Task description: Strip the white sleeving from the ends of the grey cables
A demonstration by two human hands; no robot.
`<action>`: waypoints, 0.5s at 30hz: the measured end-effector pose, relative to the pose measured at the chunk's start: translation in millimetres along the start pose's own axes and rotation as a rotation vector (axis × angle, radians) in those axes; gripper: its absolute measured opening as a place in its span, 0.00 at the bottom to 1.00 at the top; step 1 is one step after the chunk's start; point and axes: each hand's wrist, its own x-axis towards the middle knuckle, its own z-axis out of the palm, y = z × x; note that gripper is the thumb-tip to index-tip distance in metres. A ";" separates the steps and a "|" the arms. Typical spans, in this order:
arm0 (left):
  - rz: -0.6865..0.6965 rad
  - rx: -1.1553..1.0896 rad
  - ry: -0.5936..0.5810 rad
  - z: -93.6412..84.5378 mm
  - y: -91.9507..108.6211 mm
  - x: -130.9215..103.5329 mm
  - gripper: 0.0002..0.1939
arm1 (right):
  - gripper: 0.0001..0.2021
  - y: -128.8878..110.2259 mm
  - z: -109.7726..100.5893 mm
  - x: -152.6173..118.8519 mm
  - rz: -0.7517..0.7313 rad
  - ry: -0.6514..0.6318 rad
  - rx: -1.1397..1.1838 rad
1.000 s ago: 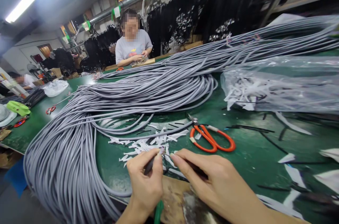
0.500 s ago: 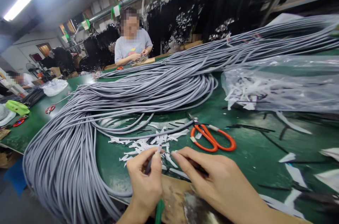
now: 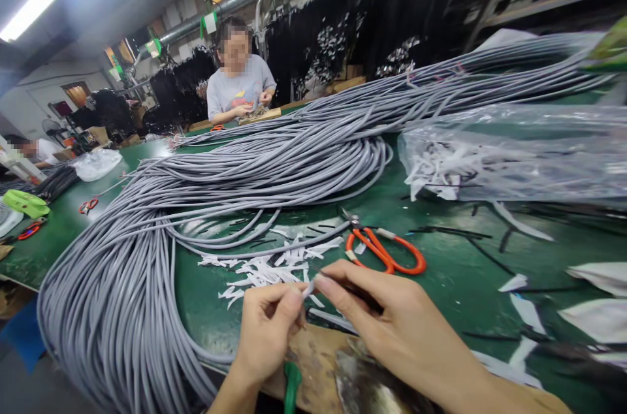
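Note:
My left hand (image 3: 272,326) pinches a small whitish strip (image 3: 308,288) between thumb and forefinger, low in the middle of the view. Close on its right, my right hand (image 3: 386,313) is closed in a pinch at the strip's other end; the fingertips of both hands nearly touch. White scraps (image 3: 269,270) lie on the green table just beyond my hands. Orange-handled scissors (image 3: 385,251) rest behind my right hand. Below the hands is a worn brown board (image 3: 313,362), with a green handle (image 3: 292,384) beside my left wrist.
A large bundle of grey cables (image 3: 245,166) crosses the green table (image 3: 450,283) and hangs over its front left edge. A clear plastic bag (image 3: 529,159) with white scraps lies at the right. A person (image 3: 240,84) works across the table.
My hands have come closer together, and the whitish strip now spans between their fingertips. The dark piece seen in my left hand no longer shows. The view has shifted slightly.

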 end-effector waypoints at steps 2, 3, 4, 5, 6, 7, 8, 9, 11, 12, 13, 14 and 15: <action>-0.005 0.020 0.020 0.4 -1.0 -0.9 0.28 | 0.15 -0.1 0.2 0.3 0.003 0.008 -0.018; -0.002 0.034 0.031 0.6 -1.5 -1.5 0.27 | 0.15 -0.1 0.1 0.7 0.003 0.011 -0.028; 0.009 0.053 0.041 0.7 -2.0 -2.0 0.27 | 0.15 -0.1 -0.1 1.1 0.001 0.011 -0.037; 0.028 0.077 0.048 0.7 -2.3 -2.5 0.27 | 0.15 -0.1 -0.3 1.6 0.000 0.006 -0.046; 0.058 0.104 0.055 0.5 -2.5 -2.9 0.27 | 0.16 0.0 -0.4 1.9 -0.001 -0.001 -0.053; 0.091 0.133 0.064 0.2 -2.5 -3.2 0.26 | 0.16 0.1 -0.5 2.1 -0.003 -0.008 -0.057; 0.122 0.162 0.070 -0.3 -2.5 -3.5 0.26 | 0.17 0.2 -0.4 2.1 -0.002 -0.017 -0.059; 0.148 0.188 0.072 -0.9 -2.4 -3.7 0.25 | 0.17 0.6 -0.2 1.8 0.001 -0.019 -0.058; 0.183 0.222 0.069 -2.1 -2.5 -4.0 0.24 | 0.18 1.7 0.7 0.8 0.011 -0.018 -0.054; 0.193 0.233 0.064 -2.6 -2.8 -4.1 0.24 | 0.18 2.3 1.2 0.1 0.016 -0.018 -0.051; 0.201 0.242 0.058 -2.9 -3.2 -4.3 0.24 | 0.18 2.9 1.6 -0.4 0.020 -0.016 -0.047; 0.209 0.250 0.053 -3.0 -3.8 -4.6 0.25 | 0.18 3.3 1.8 -0.9 0.023 -0.019 -0.043; 0.216 0.258 0.052 -3.0 -4.6 -4.9 0.25 | 0.18 3.5 1.7 -1.1 0.027 -0.029 -0.039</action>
